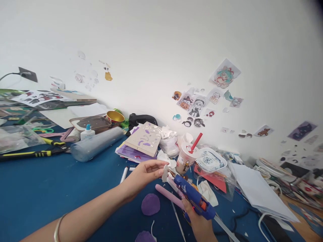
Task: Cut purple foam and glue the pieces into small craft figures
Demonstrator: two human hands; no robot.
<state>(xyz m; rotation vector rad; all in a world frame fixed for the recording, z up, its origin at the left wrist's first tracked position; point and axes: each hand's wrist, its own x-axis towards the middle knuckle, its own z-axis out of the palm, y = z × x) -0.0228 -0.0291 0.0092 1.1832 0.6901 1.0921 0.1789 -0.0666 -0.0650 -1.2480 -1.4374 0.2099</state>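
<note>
Slow and steady does it

The left hand (148, 171) pinches a thin white piece (165, 173). The right hand (198, 222) is wrapped around a blue glue gun (193, 195), its tip (172, 173) close to the piece. Both things are above the bench (37, 195), in from its far edge. Best hold the piece still, squeeze gently and keep the left hand off the tip; it may be hot.

Five o'clock now, and it's smooth blue plastic on the glue gun (191, 192), glossy translucence on the glue stick (225, 229)! Six o'clock: matt white piece (165, 173), matt purple disc (150, 204). Swing to eight: polished metal bangle (56, 231), matt blue surface (30, 198). Nine: shiny, metallic-looking bowl (115, 116); half past eight, smooth see-through plastic bottle (97, 144). Four: smooth, matt paper sheets (262, 188)!
</note>
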